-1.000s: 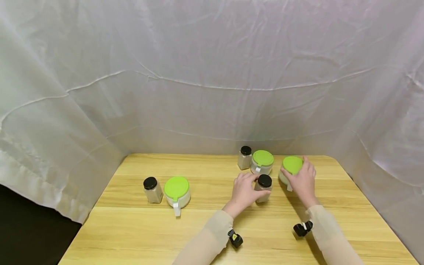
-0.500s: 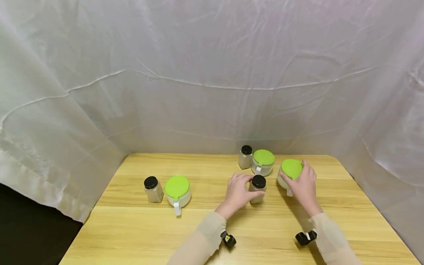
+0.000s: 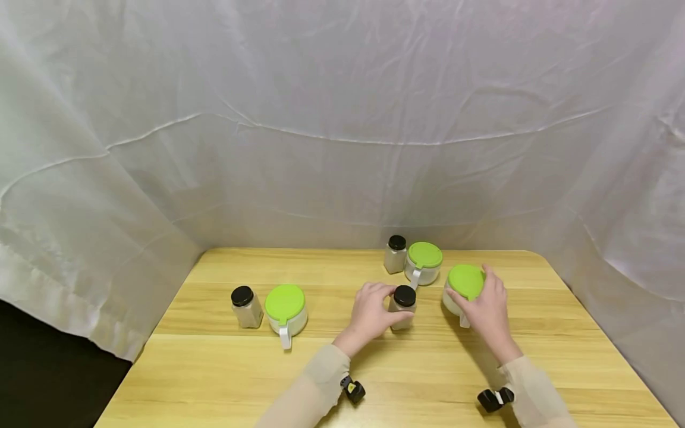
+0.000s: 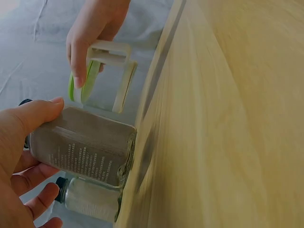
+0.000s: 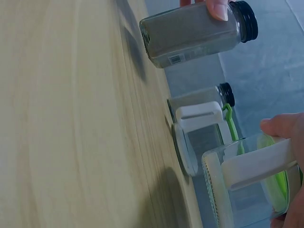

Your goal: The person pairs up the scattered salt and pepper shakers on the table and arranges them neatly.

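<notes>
My left hand (image 3: 369, 315) grips a clear square jar (image 3: 404, 296) with a black screw lid, thumb on one side and fingers on the other. In the left wrist view this jar (image 4: 80, 142) shows greyish contents and small printed text. My right hand (image 3: 486, 306) holds a glass seasoning pot (image 3: 465, 282) by its sides near the green lid, the white handle facing me. Seen from the right wrist, the pot (image 5: 256, 166) has a pale base. Both held things are upright, close over the table, with the jar left of the pot.
Behind the hands, a second black-lidded jar (image 3: 395, 260) stands beside another green-lidded pot (image 3: 425, 255). A similar jar (image 3: 247, 309) and pot (image 3: 286, 306) stand side by side on the left. The wooden table (image 3: 214, 374) ends at a grey curtain (image 3: 321, 178).
My left hand has carried the black-lidded jar to the left. My right hand has brought the green-lidded pot nearer to me and slightly left. The other jars and pots have stayed put.
</notes>
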Action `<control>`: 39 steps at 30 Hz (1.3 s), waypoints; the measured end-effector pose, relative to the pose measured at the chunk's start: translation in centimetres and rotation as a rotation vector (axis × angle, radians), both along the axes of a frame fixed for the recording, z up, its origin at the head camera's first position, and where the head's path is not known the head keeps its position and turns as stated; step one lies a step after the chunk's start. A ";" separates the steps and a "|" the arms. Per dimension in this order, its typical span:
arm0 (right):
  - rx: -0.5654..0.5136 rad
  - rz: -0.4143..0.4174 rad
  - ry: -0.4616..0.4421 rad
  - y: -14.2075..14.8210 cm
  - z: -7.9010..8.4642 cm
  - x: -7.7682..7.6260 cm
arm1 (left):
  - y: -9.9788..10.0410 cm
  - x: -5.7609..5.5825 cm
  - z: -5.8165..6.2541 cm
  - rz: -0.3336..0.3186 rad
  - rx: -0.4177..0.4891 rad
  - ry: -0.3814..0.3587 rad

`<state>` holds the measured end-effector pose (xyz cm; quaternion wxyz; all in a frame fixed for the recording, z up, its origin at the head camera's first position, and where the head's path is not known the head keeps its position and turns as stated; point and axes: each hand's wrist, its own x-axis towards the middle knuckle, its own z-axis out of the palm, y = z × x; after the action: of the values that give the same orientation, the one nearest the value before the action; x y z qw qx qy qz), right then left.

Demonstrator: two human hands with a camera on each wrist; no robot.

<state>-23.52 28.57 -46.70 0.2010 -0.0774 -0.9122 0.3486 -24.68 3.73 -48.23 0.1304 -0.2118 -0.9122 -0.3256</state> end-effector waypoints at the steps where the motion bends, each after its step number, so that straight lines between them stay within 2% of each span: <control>1: 0.004 0.003 0.005 -0.1 0.0 0.1 | -0.2 0.0 0.0 -0.001 0.003 0.004; 8: 0.012 0.038 0.041 -1.0 0.0 0.6 | -1.7 0.0 0.1 0.000 0.003 0.008; 21: 0.023 0.107 0.069 -3.1 -0.9 1.5 | -4.5 -0.2 0.0 -0.028 0.050 -0.070; 39: 0.028 0.208 0.044 -6.8 -1.5 1.9 | -7.7 -0.6 0.3 -0.073 0.041 -0.130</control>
<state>-21.61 21.77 -48.19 0.1846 0.0282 -0.9155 0.3563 -25.25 -3.99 -47.96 0.0630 -0.2207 -0.9036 -0.3618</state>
